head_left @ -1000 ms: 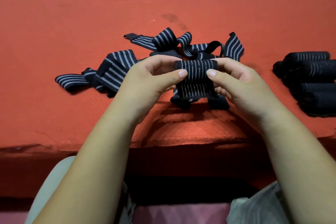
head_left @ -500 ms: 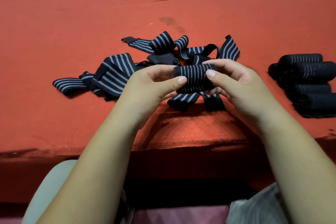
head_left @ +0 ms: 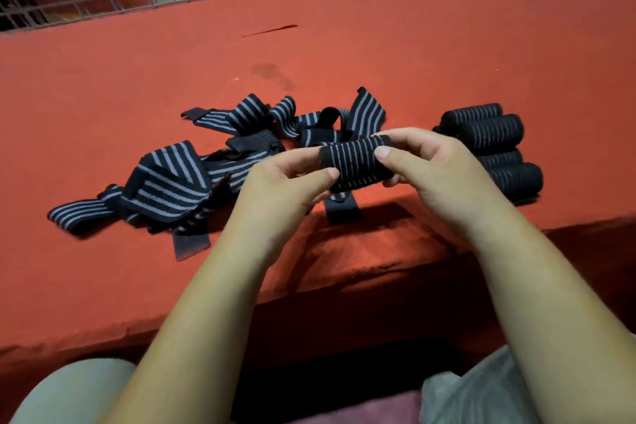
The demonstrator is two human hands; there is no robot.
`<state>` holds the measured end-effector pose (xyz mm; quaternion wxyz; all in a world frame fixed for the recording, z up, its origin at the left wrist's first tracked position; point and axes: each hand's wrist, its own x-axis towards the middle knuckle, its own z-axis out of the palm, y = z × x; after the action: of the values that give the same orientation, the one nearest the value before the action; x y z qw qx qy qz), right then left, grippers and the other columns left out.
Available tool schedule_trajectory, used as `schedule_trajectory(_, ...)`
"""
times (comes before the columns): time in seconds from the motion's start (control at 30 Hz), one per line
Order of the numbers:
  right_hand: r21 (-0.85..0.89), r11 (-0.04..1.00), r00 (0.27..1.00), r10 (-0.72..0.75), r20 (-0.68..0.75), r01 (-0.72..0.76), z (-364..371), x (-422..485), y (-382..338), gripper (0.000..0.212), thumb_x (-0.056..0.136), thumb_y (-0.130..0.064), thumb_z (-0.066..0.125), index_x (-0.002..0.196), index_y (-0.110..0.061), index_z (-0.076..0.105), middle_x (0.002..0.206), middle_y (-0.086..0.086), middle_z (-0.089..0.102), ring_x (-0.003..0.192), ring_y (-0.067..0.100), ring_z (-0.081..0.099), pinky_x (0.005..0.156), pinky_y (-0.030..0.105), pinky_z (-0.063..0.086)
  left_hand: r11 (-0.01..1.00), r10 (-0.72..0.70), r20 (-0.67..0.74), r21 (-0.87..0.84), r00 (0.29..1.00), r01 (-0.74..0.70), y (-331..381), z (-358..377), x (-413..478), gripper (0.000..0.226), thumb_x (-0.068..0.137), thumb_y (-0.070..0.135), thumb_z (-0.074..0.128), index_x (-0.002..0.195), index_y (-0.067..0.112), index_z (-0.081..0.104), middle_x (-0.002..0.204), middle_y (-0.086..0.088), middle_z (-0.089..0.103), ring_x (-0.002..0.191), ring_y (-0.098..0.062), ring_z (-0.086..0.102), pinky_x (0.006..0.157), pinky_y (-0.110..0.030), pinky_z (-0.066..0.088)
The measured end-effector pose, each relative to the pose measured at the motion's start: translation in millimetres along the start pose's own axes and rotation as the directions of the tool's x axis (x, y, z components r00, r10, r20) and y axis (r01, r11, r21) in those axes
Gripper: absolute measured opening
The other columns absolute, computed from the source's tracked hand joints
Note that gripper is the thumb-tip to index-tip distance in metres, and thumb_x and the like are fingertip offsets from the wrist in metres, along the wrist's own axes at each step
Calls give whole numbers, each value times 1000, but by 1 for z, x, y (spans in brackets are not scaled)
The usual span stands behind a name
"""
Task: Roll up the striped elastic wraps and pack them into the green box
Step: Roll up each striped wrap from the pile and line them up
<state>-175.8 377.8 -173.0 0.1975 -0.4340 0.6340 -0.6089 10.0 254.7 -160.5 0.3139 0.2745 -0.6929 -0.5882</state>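
Between left hand (head_left: 275, 193) and right hand (head_left: 440, 172), above the table (head_left: 103, 79): rolled wrap (head_left: 356, 163). Behind and leftward, on the table: loose wraps (head_left: 172, 182). At right, touching one another: finished rolls (head_left: 495, 134).

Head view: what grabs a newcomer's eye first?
Dead centre, the left hand and right hand pinch a mostly rolled striped wrap above the red table. Behind and to the left sprawls a tangle of unrolled wraps. At right lies a pile of finished rolls.
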Motion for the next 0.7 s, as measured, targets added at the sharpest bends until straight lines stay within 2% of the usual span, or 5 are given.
schedule_trajectory(0.13,-22,1000,994,-9,-111,7,-28,-1,2,23,101,-29,73,124,-31,74,102,-7,77,78,11,73,84,33,58,1000,13,1,-22,1000,-13,5,32,18,32,95,5,77,125,16,75,114,-9,81,109,-29,78,101,-54,62)
schedule_trajectory(0.3,-50,998,957,30,-289,-47,-70,1,4,8,101,-33,73,108,-29,74,86,-11,77,69,3,70,67,22,53,995,21,52,-97,998,-15,13,84,33,27,97,0,75,123,2,72,119,-22,77,109,-33,78,92,-42,66)
schedule_trajectory(0.43,-101,984,923,97,-373,-144,-110,-1,10,11,99,-37,73,102,-28,78,85,-12,79,65,6,70,75,31,56,992,-12,101,-127,995,25,13,127,43,24,96,-1,76,120,-1,74,117,-22,78,99,-24,79,86,-34,66)
schedule_trajectory(0.6,-200,946,868,134,-478,-256,-137,-6,21,14,99,-42,69,101,-30,76,93,-14,77,85,13,74,86,36,59,988,-65,108,-131,992,79,6,172,52,22,94,0,78,116,-3,75,109,-17,81,100,-28,81,90,-40,67)
schedule_trajectory(0.7,-246,928,843,114,-526,-279,-143,-5,23,15,101,-38,66,108,-28,76,102,-13,76,97,13,72,83,29,51,991,-67,108,-104,992,78,0,188,57,19,93,3,80,111,2,77,106,-12,82,100,-26,81,94,-44,66)
